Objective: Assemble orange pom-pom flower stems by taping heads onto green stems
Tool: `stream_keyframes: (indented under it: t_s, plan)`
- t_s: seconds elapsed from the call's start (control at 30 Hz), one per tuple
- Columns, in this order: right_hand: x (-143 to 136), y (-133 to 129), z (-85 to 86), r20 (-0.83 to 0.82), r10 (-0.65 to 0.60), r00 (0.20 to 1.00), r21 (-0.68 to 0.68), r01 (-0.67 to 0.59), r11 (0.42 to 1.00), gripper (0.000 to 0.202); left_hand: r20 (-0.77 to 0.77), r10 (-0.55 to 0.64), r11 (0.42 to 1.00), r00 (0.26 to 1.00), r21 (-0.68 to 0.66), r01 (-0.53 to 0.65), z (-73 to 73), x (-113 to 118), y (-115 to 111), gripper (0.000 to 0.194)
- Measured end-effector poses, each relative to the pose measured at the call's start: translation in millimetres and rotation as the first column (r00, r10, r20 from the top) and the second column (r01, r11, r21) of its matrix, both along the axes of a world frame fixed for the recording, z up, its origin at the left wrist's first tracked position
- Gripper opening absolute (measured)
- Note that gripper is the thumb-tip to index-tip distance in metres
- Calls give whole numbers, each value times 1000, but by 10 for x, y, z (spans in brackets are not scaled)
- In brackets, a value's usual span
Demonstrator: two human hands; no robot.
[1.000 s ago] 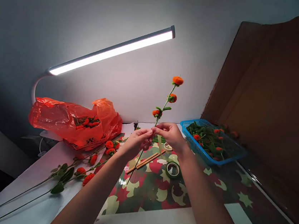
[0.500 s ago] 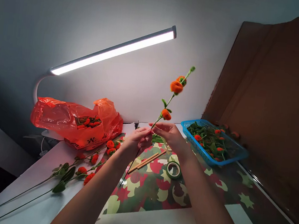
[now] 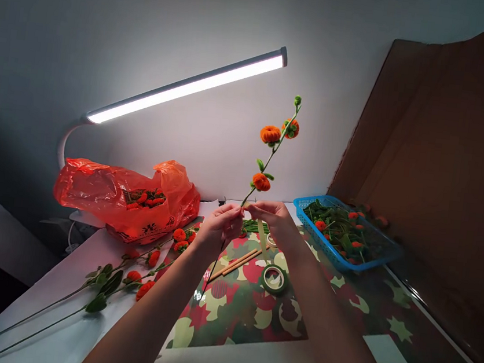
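Counter's (image 3: 53,282) left edge: loose flower stems (image 3: 107,284) are lying below the red bag (image 3: 92,188).
Left hand (image 3: 222,226): I'm gripping the orange-flowered stem (image 3: 261,182) above the counter's middle; it's swinging more upright, so its blooms are facing differently.
Right hand (image 3: 278,223): I'm pinching green tape (image 3: 262,242) beside the stem, its strip now running visibly towards the roll (image 3: 272,291).

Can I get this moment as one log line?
left hand: holding orange-flowered stem | right hand: pinching tape strip beside stem | green tape roll: on patterned mat | blue basket: holding flowers
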State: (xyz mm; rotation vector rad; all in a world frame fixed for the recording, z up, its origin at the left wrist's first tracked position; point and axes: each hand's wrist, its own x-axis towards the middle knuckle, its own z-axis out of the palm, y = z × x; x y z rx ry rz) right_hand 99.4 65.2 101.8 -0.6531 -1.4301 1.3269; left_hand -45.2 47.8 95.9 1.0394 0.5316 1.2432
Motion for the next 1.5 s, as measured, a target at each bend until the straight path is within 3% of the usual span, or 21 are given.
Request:
stream_keyframes:
  t_s: [0.1,0.17,0.3,0.4,0.5,0.67,0.83,1.07,1.17,1.33,1.43,1.5]
  plan:
    - [-41,4,-8,-23,-44,999,-48,42,998,24,-44,80,996,996,38,-78,15,-5,-30,24]
    - [-35,-6,8,-1,-52,999,-40,52,998,22,-76,53,998,996,34,-51,11,-19,-29,24]
    - [31,-34,53,93,-21,995,82,14,997,17,-69,-179,982,981,-70,174,-41,-73,19,23]
    - [87,-40,57,190,-22,982,162,-9,987,20,33,-352,920,935,-173,352,-98,-102,47,22]
    - [128,-18,23,232,-40,972,175,-2,985,17,89,-420,873,903,-233,429,-139,-90,51,20]
    - [121,71,-75,128,97,987,96,-110,989,20,54,-323,911,945,-254,326,-157,-5,66,18]
    - [78,148,-134,32,120,992,97,-123,988,17,89,-227,934,970,-261,243,-138,46,73,17]
    - [128,127,-84,57,111,992,130,-117,985,17,45,-160,950,986,-264,166,-97,70,27,15]
    - [117,118,-90,64,107,992,155,-116,981,18,74,-179,940,981,-283,193,-80,69,2,14]
    - [69,141,-141,29,9,1000,310,-18,951,21,166,-297,879,940,-338,337,-42,20,-17,14]
    - [47,155,-148,68,-157,985,344,125,931,20,-81,-230,943,970,-265,201,-37,-27,11,20]
    - [32,166,-147,127,-288,949,332,233,914,20,-356,-39,994,934,-109,0,-47,-45,25,23]
